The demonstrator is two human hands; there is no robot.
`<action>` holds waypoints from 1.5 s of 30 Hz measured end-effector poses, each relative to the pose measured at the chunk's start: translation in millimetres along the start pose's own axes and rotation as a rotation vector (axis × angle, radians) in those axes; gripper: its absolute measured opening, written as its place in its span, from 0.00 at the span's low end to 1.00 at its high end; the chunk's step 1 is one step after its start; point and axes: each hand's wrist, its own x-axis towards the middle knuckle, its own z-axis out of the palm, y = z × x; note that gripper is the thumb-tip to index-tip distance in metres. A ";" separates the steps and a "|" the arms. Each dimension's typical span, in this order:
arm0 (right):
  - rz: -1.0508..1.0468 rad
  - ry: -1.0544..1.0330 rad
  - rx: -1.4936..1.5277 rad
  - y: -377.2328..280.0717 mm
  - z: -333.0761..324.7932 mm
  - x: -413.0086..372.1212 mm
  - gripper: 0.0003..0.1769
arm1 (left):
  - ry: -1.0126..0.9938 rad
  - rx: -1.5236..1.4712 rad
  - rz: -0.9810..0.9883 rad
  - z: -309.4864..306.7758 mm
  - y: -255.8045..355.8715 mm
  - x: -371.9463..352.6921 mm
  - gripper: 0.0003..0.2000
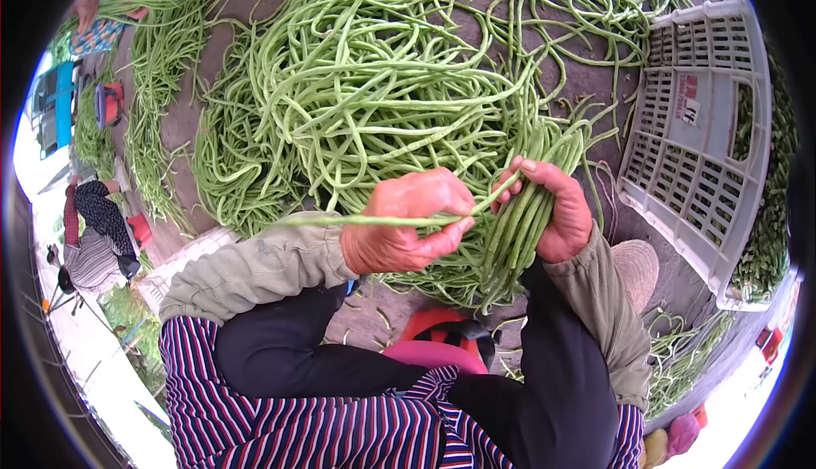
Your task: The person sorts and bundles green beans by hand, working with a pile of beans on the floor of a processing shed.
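Observation:
My right hand (568, 207) is closed around a thick bundle of green long beans (517, 231), folded so that its lower end hangs between my knees. A single long bean (340, 221) is pinched between the thumb and fingers of my left hand (412, 218). That bean runs from the left across to the bundle, where my right thumb and fingertips meet it. Just beyond both hands lies a big tangled pile of long beans (374, 86) on the ground.
At the right a white plastic crate (693, 137) stands tilted, with more green produce behind it. Further beans (161, 86) lie in rows on the left. A red and pink object (433, 346) is between my legs. Another person (98, 222) sits at the far left.

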 end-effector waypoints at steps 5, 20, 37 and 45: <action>0.070 -0.055 0.049 -0.9 5.7 -5.9 0.08 | -0.195 0.241 0.261 -6.5 -5.2 -3.3 0.11; 0.009 -0.056 -0.019 -0.6 6.8 -7.4 0.06 | -0.120 0.862 0.158 -60.2 -87.0 59.1 0.07; 0.031 -0.051 0.044 -2.3 4.9 -8.4 0.06 | -0.455 0.997 -0.699 -58.4 -143.3 106.8 0.13; 0.038 -0.028 0.045 -2.9 3.0 -8.7 0.06 | -0.468 0.972 -0.477 -55.9 -106.7 80.4 0.10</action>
